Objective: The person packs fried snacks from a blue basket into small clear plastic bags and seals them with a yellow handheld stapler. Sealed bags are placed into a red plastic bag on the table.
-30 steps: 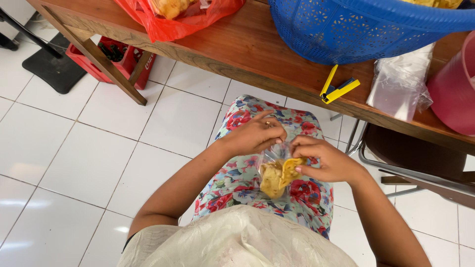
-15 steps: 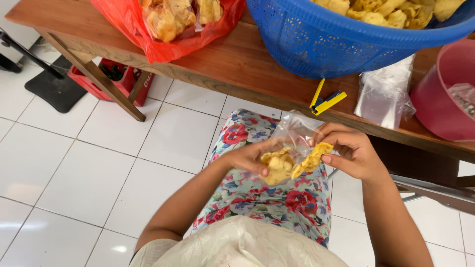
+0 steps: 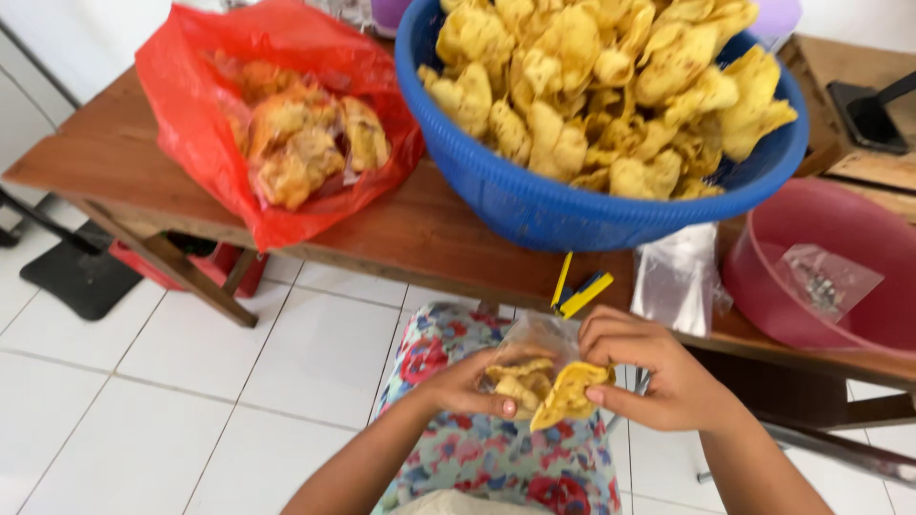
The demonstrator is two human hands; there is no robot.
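Observation:
My left hand and my right hand together hold a small clear plastic bag of yellow fried crackers above my lap, which is covered in flowered cloth. The left fingers cup the bag from below and the side. The right fingers pinch its upper right part, with one cracker sticking out at the bottom. Just beyond the hands, a blue plastic basin heaped with the same yellow crackers sits on a brown wooden table.
A red plastic bag holding packed crackers lies at the table's left. A pink basin with a small clear packet, a stack of clear bags and a yellow-and-blue tool sit at the right edge. White floor tiles spread left.
The view has tilted up from my lap to the table. Both hands have lifted the bag of crackers higher and toward the table edge, still gripping it.

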